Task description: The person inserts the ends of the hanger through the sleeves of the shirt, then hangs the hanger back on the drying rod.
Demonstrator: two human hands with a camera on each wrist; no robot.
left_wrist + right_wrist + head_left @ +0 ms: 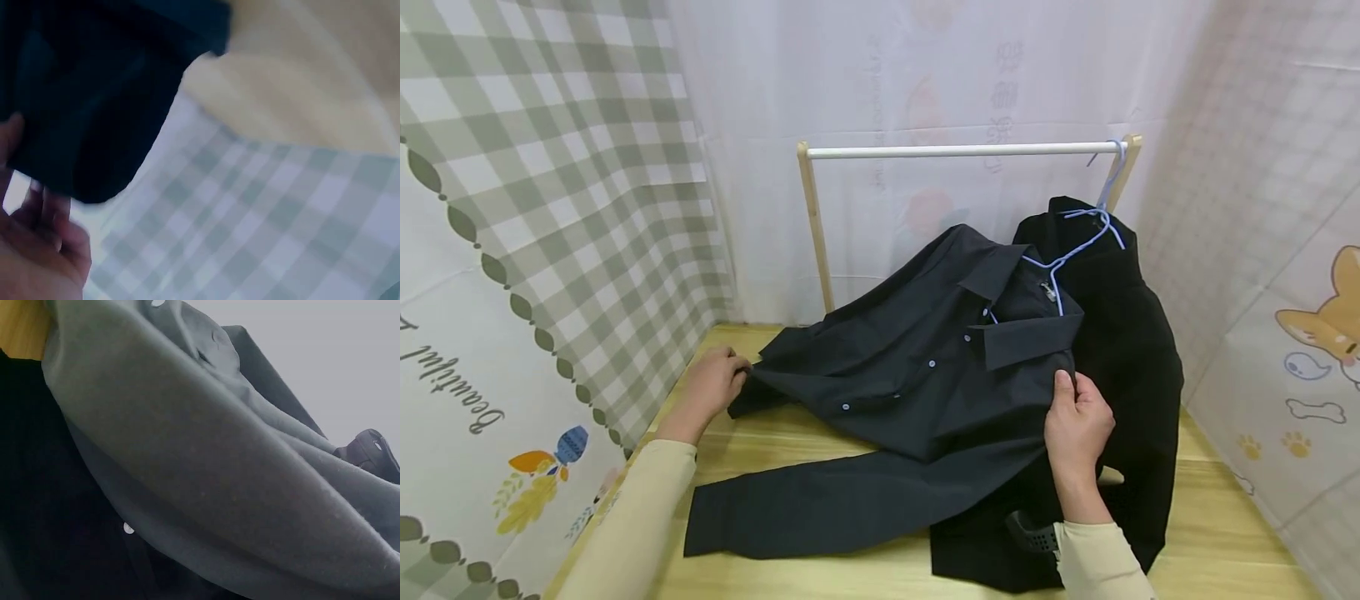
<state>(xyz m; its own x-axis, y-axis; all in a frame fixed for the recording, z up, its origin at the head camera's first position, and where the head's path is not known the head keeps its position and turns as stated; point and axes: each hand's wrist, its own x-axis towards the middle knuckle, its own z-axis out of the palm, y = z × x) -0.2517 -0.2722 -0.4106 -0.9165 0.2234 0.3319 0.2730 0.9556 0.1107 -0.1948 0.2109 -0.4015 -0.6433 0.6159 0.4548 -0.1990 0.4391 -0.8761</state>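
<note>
A dark grey button-up shirt with small pale buttons is held up over the table in the head view. A blue hanger shows inside its open collar. My left hand pinches the shirt's lower edge at the left, and the left wrist view has dark cloth beside that hand's fingers. With thumb and fingers, my right hand grips the shirt near the shoulder below the collar. One sleeve lies stretched leftward on the table. Grey cloth fills most of the right wrist view, the hand itself unseen there.
Behind the shirt stands a small rack with a white rail and wooden posts. At its right end a black garment hangs from another blue hanger. A checked curtain borders the wooden table on the left.
</note>
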